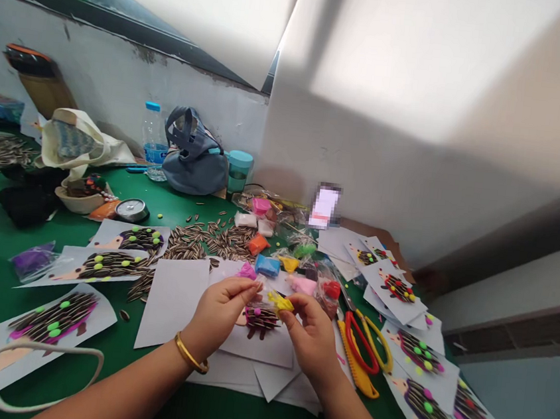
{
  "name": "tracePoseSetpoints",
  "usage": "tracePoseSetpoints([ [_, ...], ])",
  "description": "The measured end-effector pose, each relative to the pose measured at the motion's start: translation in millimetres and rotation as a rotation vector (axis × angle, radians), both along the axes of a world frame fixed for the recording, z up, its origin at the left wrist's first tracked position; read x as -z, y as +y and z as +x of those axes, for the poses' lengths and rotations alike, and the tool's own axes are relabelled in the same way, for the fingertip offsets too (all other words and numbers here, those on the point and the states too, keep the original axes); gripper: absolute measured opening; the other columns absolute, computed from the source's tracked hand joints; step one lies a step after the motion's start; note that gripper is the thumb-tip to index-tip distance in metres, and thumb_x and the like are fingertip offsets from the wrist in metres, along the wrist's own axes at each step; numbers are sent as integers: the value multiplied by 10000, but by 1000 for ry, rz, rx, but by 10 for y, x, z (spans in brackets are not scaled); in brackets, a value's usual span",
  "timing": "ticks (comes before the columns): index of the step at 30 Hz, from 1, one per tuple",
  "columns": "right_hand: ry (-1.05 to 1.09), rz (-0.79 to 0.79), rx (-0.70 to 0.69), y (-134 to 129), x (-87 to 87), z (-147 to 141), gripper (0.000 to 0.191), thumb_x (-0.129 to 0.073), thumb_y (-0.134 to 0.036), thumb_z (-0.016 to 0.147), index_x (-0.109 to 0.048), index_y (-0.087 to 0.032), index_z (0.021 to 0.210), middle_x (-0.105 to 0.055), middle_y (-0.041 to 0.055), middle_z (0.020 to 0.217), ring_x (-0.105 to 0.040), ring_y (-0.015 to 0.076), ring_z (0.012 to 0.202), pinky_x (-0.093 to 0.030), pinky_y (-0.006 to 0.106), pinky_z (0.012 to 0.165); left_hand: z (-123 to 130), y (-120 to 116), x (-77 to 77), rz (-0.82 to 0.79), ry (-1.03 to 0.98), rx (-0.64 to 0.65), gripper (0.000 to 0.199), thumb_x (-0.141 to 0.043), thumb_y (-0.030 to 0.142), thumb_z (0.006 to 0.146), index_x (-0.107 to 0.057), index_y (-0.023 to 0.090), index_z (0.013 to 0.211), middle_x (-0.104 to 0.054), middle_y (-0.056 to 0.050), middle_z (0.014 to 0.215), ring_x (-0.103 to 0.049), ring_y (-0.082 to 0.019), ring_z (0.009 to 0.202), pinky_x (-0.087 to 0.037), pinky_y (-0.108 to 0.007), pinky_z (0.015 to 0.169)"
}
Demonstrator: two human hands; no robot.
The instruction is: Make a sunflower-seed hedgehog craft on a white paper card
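My right hand (pixel 314 338) pinches a lump of yellow modelling clay (pixel 280 302) between thumb and fingers. Closed at the fingertips, my left hand (pixel 222 311) grips what looks like the clear plastic bag (pixel 265 293) around the clay. Below both hands lies a sheet of paper with a hedgehog picture (pixel 261 321), its back covered in sunflower seeds and dotted with a pink ball. Part of that picture is hidden by my fingers. A gold bangle (pixel 191 353) circles my left wrist.
Loose sunflower seeds (pixel 191 240) and bagged clay, including a blue packet (pixel 267 265), lie beyond my hands. Red-handled scissors (pixel 362 343) and a yellow cutter (pixel 361 368) are at right. Several hedgehog pictures (pixel 421 411) flank me. A white cable (pixel 45 347) loops at left.
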State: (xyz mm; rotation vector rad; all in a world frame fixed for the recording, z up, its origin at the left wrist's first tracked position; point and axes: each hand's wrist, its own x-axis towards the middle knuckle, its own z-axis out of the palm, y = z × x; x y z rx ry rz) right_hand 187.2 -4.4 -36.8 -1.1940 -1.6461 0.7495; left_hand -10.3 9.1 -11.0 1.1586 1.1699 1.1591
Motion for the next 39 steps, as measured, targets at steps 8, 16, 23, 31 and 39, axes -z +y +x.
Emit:
tracePoseSetpoints([
  [8, 43, -78, 2, -11, -48, 13, 215, -597, -378, 909, -621, -192, 1015, -660, 41, 866, -629, 176, 759, -522, 282, 680, -11, -14, -13, 39, -5, 88, 339, -689, 472, 790, -698, 158, 916, -712, -60, 857, -678, -199, 767, -546, -257, 562],
  [16, 96, -101, -39, -29, -2, -29, 211, -600, -392, 913, -624, -193, 978, -668, 34, 825, -633, 165, 715, -531, 271, 647, 23, -69, -28, 298, 256, 239, 224, -611, 330, 878, -745, 236, 1031, -659, -62, 999, -620, -193, 916, -526, -322, 846],
  [23, 233, -99, -39, -72, -5, -154, 215, -636, -400, 893, -599, -193, 938, -683, 29, 783, -660, 166, 675, -559, 281, 613, 129, -154, 10, 335, 243, 320, 229, -545, 303, 927, -747, 248, 1021, -600, -68, 967, -599, -191, 907, -532, -295, 786],
  [31, 215, -63, -28, -29, -12, -95, 196, -640, -362, 894, -610, -199, 1000, -662, 36, 860, -641, 161, 750, -547, 280, 681, 23, -89, 1, 385, 298, 133, 265, -509, 320, 958, -738, 239, 1062, -667, -63, 1014, -610, -198, 978, -502, -317, 890],
  [39, 131, -30, -16, -19, 3, -20, 278, -595, -351, 921, -672, -240, 1163, -710, 71, 1037, -681, 210, 897, -569, 347, 797, -37, -33, -6, 305, 223, 118, 251, -580, 367, 913, -767, 202, 887, -699, -69, 909, -651, -207, 884, -551, -296, 741],
])
